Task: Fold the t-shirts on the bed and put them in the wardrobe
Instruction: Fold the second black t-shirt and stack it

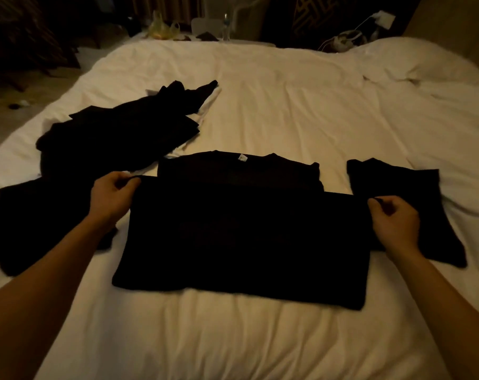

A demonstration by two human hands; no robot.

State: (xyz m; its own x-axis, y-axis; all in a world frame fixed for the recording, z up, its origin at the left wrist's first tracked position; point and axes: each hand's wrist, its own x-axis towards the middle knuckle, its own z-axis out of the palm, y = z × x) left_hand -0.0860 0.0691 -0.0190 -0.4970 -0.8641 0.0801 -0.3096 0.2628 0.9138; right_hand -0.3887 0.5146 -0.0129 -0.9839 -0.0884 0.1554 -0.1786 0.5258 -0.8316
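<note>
A black t-shirt (pixel 241 237) lies spread on the white bed (pixel 274 105) in front of me, its lower part folded up over the body, its collar with a white label pointing away. My left hand (pixel 110 197) pinches the fold's left corner. My right hand (pixel 394 223) pinches the fold's right corner. A folded black t-shirt (pixel 414 204) lies just right of it, partly behind my right hand. A loose heap of black t-shirts (pixel 104 144) sprawls at the left, with a bit of white cloth under it.
A white pillow (pixel 425 67) sits at the bed's far right. Beyond the bed's far edge stand a bottle (pixel 226 26), a yellowish bag (pixel 161 30) and a charger with white cables (pixel 351 38). Dark floor runs along the left side.
</note>
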